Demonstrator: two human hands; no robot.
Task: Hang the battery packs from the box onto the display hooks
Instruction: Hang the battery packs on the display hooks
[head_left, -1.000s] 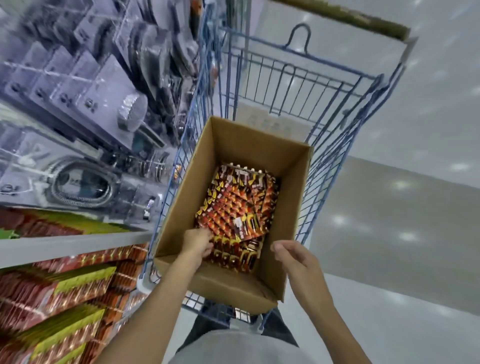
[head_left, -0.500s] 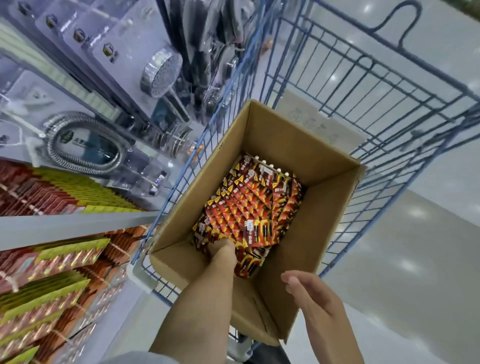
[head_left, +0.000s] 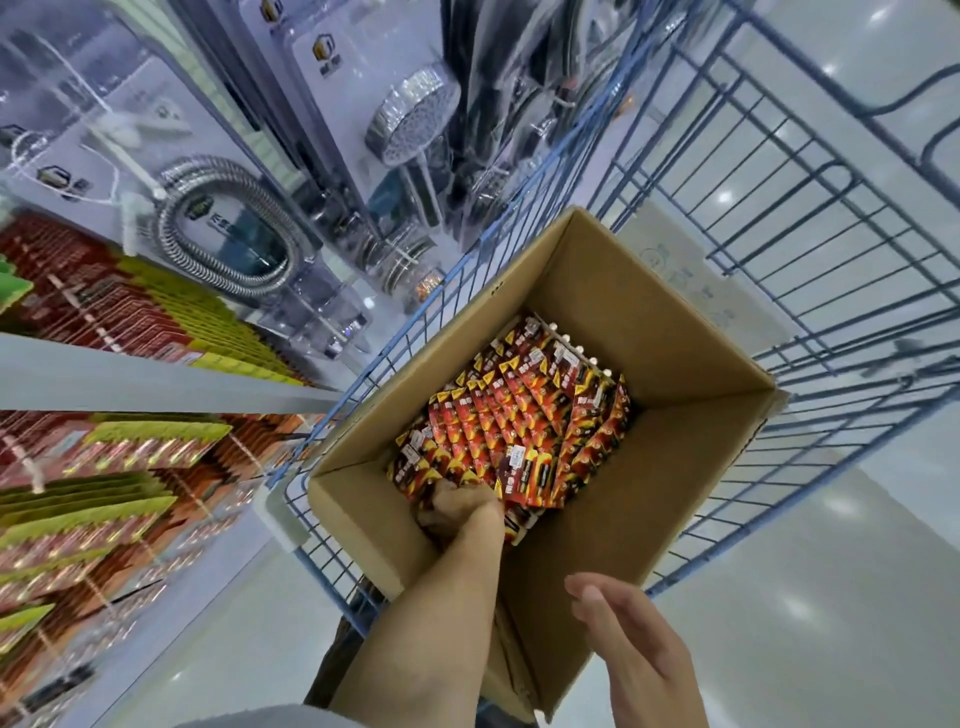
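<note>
- The cardboard box (head_left: 675, 467) is standing open inside a blue wire cart (head_left: 779, 270), with its flaps folded out of the way.
- The battery packs (head_left: 519, 415), printed in red, orange and yellow, are lying in overlapping rows on the bottom of the box, filling the left and near part of it.
- The left hand (head_left: 457, 506) is sitting deep in the box at the near end of the rows, knuckles up, with the forearm crossing the near wall of the box.
- The fingers of the left hand are curling down among the packs and are touching them. The fingertips are hidden, so it cannot be told whether they are gripping a pack.
- The right hand (head_left: 634, 639) is hovering near the right corner of the box, released, with the fingers straight and together, and is holding nothing.
- A grey shelf edge (head_left: 156, 384) is running along the left side of the cart.
- Red and green packs (head_left: 104, 467) are hanging in rows above and below this edge.
- A shower head (head_left: 415, 114) and a coiled metal hose (head_left: 223, 228), both in clear packaging, are hanging farther along the display.
</note>
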